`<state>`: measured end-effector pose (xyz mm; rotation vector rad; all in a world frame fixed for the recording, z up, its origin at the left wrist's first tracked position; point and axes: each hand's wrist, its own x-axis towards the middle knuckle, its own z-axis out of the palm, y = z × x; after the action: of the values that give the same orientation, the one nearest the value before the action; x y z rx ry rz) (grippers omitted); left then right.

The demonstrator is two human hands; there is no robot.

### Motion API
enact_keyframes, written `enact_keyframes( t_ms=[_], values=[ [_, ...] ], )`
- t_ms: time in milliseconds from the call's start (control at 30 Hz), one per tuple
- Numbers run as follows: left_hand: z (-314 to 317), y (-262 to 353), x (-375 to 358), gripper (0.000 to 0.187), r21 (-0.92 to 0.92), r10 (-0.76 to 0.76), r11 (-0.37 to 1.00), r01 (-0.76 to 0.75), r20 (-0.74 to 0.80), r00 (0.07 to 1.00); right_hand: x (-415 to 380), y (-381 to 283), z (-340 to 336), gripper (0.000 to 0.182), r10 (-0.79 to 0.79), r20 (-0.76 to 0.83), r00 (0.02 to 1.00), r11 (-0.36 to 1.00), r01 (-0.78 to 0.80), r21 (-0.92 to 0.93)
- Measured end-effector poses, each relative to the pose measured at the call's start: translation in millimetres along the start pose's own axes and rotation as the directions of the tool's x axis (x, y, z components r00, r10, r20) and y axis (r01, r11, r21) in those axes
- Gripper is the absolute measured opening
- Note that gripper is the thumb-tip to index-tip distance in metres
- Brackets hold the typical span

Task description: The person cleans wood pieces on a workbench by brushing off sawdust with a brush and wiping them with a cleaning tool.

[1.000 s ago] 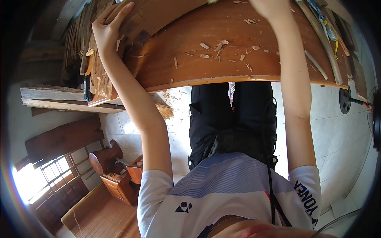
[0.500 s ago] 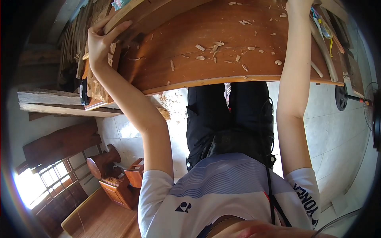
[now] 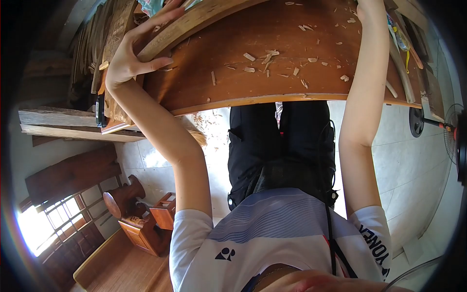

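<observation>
At the upper left, my left hand (image 3: 127,61) is wrapped round the end of a long wooden piece (image 3: 194,23), with the thumb on the near side and the fingers on the far side. The piece runs up and right over the brown wooden tabletop (image 3: 204,53) and leaves the frame at the top. My right hand (image 3: 367,4) is at the top edge, largely cut off, so its fingers and anything in them are hidden. Wood chips (image 3: 268,56) lie scattered on the tabletop between my arms.
Narrow wood strips (image 3: 403,73) and a yellow-handled tool (image 3: 403,43) lie right of my right arm. Stacked boards (image 3: 63,118) stand at the left. A fan (image 3: 450,127) is at the far right, and carved wooden furniture (image 3: 143,233) at the lower left.
The wooden piece has shifted and turned, showing a narrower side. My left hand's fingers have spread farther over it and its thumb has moved down. My right hand has moved slightly right.
</observation>
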<state>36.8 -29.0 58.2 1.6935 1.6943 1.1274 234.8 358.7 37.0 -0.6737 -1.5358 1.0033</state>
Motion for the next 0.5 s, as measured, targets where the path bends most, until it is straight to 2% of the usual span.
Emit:
enact_keyframes(
  t_ms=[100, 300, 400, 500],
  values=[
    [2.1, 1.4, -0.6, 0.106, 0.061, -0.031, 0.998, 0.034, -0.042, 0.999, 7.7, 2.9, -10.9, 0.03, -0.03, 0.273, 0.962, 0.999, 0.041, -0.033],
    [-3.5, -13.7, -14.4, 0.118, 0.015, -0.166, 0.986, 0.168, -0.106, 0.98, 0.2, -5.7, -18.7, 0.034, 0.062, 0.356, 0.933, 0.988, -0.008, -0.152],
    [-5.3, -11.4, -15.1, 0.122, -0.033, -0.264, 0.964, 0.262, -0.062, 0.963, -16.7, -32.6, -29.6, 0.039, 0.128, 0.357, 0.925, 0.971, -0.043, -0.236],
    [-1.5, -14.8, -15.2, 0.124, -0.042, -0.211, 0.977, 0.209, -0.066, 0.975, -4.7, -20.7, -32.4, 0.046, 0.173, 0.428, 0.887, 0.962, -0.059, -0.267]
  ],
)
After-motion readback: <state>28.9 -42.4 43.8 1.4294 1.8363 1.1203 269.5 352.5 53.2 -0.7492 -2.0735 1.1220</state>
